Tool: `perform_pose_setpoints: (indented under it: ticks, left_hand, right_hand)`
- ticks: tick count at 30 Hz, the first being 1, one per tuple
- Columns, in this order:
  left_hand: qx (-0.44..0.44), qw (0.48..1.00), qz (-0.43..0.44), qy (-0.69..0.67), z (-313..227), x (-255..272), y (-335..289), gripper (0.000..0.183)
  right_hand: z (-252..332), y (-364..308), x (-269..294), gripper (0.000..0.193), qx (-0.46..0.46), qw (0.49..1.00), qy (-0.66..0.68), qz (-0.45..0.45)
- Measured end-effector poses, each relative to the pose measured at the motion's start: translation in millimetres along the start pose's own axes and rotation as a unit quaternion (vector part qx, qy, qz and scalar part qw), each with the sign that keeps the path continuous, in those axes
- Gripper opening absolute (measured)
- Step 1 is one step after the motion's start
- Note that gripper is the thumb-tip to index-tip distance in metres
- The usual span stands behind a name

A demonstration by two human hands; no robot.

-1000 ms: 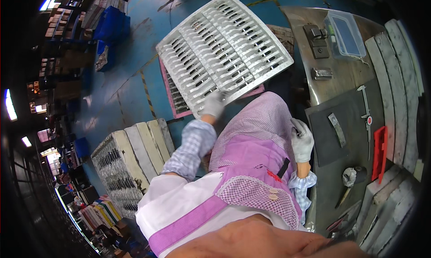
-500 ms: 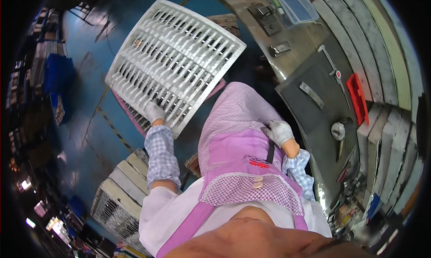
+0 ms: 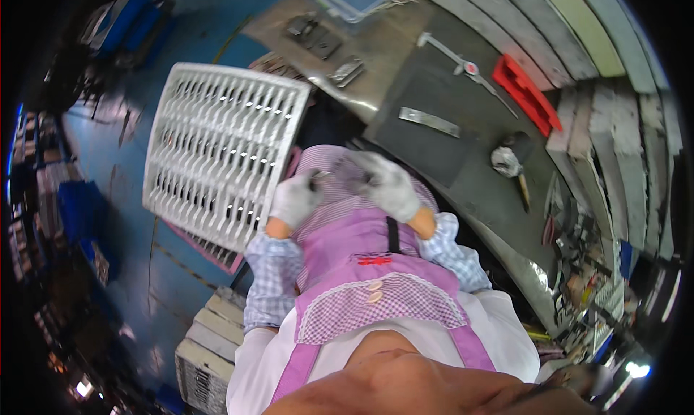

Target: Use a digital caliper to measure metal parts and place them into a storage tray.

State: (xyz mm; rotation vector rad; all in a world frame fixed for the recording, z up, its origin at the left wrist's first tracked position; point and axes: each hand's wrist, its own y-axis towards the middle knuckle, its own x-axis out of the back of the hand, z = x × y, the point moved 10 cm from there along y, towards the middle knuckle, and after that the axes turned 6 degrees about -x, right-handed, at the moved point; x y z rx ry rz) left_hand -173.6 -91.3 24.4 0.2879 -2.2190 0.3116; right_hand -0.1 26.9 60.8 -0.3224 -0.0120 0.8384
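Note:
My left hand (image 3: 295,202), in a whitish glove, is above my lap beside the right edge of a white slotted tray (image 3: 233,153). Its fingers are curled together, and a small shiny bit shows at the tips, too small to name. Facing it over the checked apron (image 3: 329,220) is my gloved right hand (image 3: 394,189); motion smears its fingers, so what they hold, if anything, cannot be made out. Metal pieces glint in several of the tray's slots.
On the bench at right lie a curved metal strip (image 3: 429,122), a dial caliper (image 3: 463,66), a red case (image 3: 526,93), a hammer-like tool with a wrapped head (image 3: 507,162) and a dark metal block (image 3: 312,36). Pale slabs (image 3: 499,32) line the bench's back. Stacked trays (image 3: 206,353) stand lower left.
My left hand has left the tray's slots and come over my lap. The right hand has moved up and inward from my waist toward it. The whole view has turned rightward.

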Motion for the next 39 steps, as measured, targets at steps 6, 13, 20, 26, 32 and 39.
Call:
perform_pose_setpoints:
  ticks: [6,13,20,26,32,39]
  left_hand:
    - [-0.138,0.977,-0.031,-0.162,-125,-50,72,0.032]
    - [-0.112,0.984,-0.122,-0.063,-140,-55,102,0.037]
    - [-0.155,0.982,-0.109,-0.011,-169,-72,125,0.056]
    - [-0.187,0.971,-0.077,0.128,-187,-106,124,0.074]
    - [-0.192,0.970,-0.085,0.125,-191,-105,123,0.074]
    - [-0.179,0.971,-0.078,0.136,-191,-106,120,0.074]
  right_hand:
    - [13,-8,130,0.026,-0.072,0.957,-0.213,-0.181]
    - [23,16,181,0.026,-0.072,0.947,-0.191,-0.250]
    - [18,19,194,0.019,-0.113,0.935,-0.262,-0.209]
    - [7,-29,236,0.031,0.099,0.870,-0.331,-0.351]
    - [-3,-33,228,0.024,0.144,0.839,-0.348,-0.393]
    - [8,-31,210,0.040,0.134,0.813,-0.453,-0.340]
